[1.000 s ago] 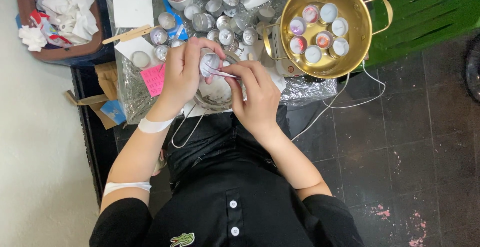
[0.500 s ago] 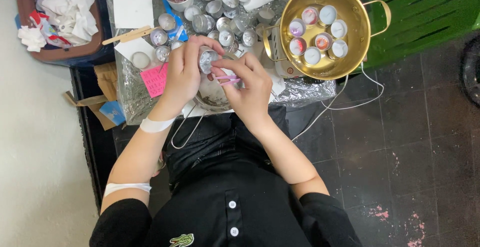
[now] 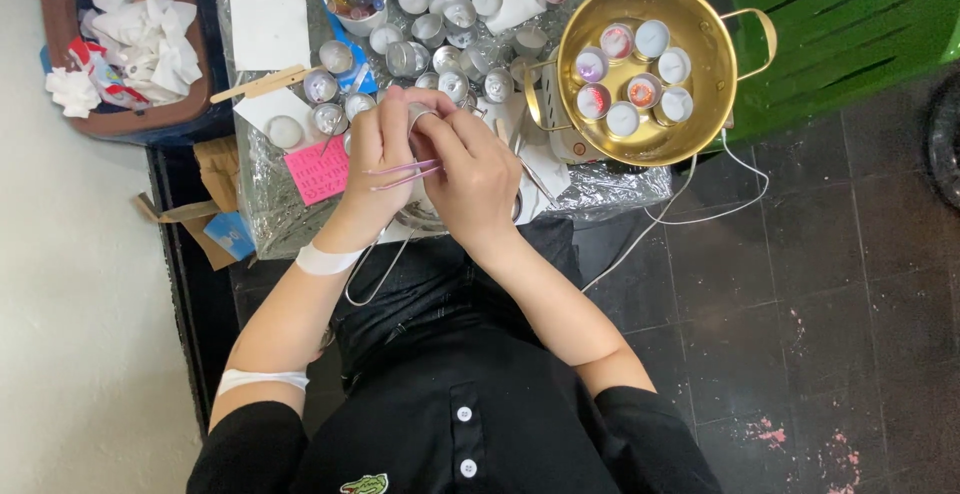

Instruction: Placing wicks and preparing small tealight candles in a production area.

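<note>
Above a metal bowl (image 3: 425,219) at the table's (image 3: 262,204) near edge, a small tin cup (image 3: 420,117) is pinched between the fingers of the left hand (image 3: 378,159) and right hand (image 3: 470,176). Pink tweezers (image 3: 402,174) are gripped in the closed right fingers, lying across the left hand. A gold pot (image 3: 640,64) of filled cups is seen well to the right.
</note>
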